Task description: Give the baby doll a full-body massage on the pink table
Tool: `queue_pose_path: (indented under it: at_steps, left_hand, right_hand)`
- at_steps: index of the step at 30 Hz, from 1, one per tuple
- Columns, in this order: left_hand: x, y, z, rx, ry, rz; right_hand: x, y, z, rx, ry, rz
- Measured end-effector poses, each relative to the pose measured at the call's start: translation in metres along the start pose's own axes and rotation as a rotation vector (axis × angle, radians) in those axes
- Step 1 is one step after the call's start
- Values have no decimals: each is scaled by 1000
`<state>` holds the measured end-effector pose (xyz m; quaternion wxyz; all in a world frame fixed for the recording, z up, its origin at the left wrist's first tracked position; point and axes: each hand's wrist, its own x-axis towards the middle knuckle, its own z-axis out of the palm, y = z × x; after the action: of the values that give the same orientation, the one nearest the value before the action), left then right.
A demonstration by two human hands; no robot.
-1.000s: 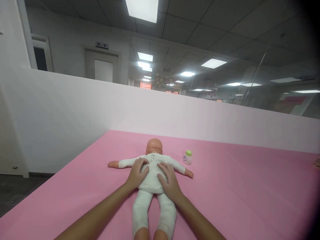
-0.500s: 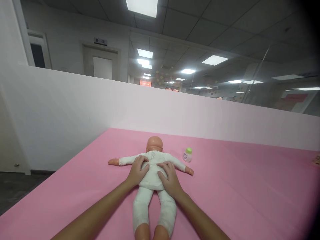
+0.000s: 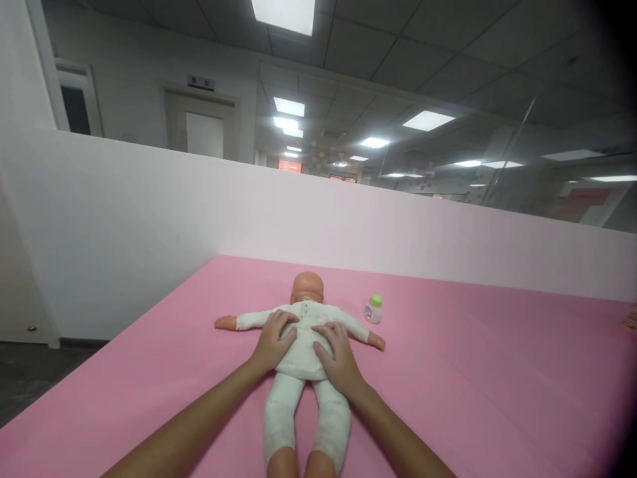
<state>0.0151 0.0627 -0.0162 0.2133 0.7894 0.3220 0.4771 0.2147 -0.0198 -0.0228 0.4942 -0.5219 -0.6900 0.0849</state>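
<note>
Pink mat [image 3: 472, 372] bears a face-down doll [image 3: 303, 345] (bottle [image 3: 373, 309] nearby); left hand [image 3: 273, 344] and right hand [image 3: 337, 357] press its back, fingers spread flat, gripping nothing.

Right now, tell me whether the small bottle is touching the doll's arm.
Apart. The head view shows pink mat between the green-capped bottle and the sleeve of the doll.

Dim room, bright ceiling panels [image 3: 283, 13], dark vignette at right edge.
</note>
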Motion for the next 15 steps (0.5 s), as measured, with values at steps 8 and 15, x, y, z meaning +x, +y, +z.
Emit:
queue_pose_path:
  at_steps: [8,15]
  left_hand:
    - [-1,-1,0,-5,8,4]
    - [0,-1,1,-18,10,-4]
  right_hand:
    - [0,-1,0,20,-9,-1]
    - [1,-1,-1,12,-10,-26]
